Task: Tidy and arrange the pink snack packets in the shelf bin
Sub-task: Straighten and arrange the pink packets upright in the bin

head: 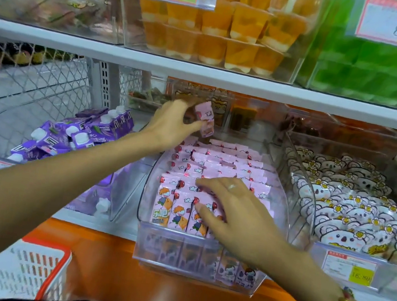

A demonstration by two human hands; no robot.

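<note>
A clear plastic shelf bin (280, 215) in the middle of the lower shelf holds rows of pink snack packets (218, 164) with a cartoon child printed on them. My left hand (172, 125) is raised over the back of the bin and pinches one pink packet (206, 120) between thumb and fingers. My right hand (232, 207) lies over the front rows, its fingers spread and pressing on the upright packets (170, 208) near the bin's front wall.
A bin of purple pouches (83, 134) stands to the left, a bin of white koala-print packets (353, 214) to the right. Above, bins of orange jelly cups (219, 28) and green packs (386, 71). A white and red basket (25, 271) sits below left, by the orange ledge (145, 285).
</note>
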